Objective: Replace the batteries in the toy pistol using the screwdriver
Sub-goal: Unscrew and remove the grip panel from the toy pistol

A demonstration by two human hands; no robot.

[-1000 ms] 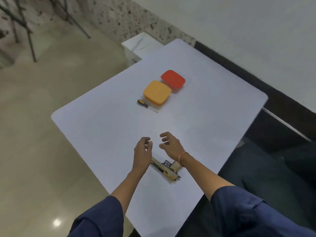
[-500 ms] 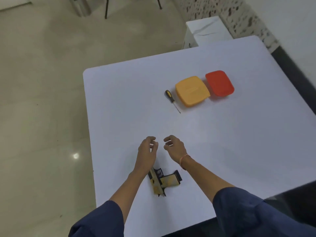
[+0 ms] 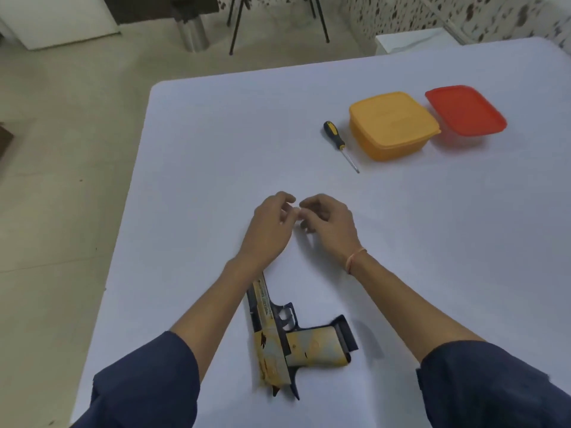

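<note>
- Left hand (image 3: 268,231) and right hand (image 3: 332,225) are held loosely curled, nothing gripped.
- Pistol (image 3: 278,338) is laid on the counter (image 3: 216,149) behind the left hand.
- Screwdriver (image 3: 338,142) is laid well beyond them.

Soft, even light falls from above on the table (image 3: 216,149). It is moderately bright, and the white top reads faintly blue-grey with no glare. Shadows are weak and diffuse: a pale one on the table beside the pistol (image 3: 278,341), a reddish one under the red box (image 3: 463,109) at the table's far right, and a thin line along the screwdriver (image 3: 333,134). The floor (image 3: 61,180) left of the table has a dull sheen. Over the table's middle, the left hand (image 3: 268,230) and right hand (image 3: 330,227) are smeared at the fingertips. The whole frame is slightly soft. The table's edges bow from the wide lens, and the speckled wall (image 3: 401,13) beyond its far edge is blurry.
</note>
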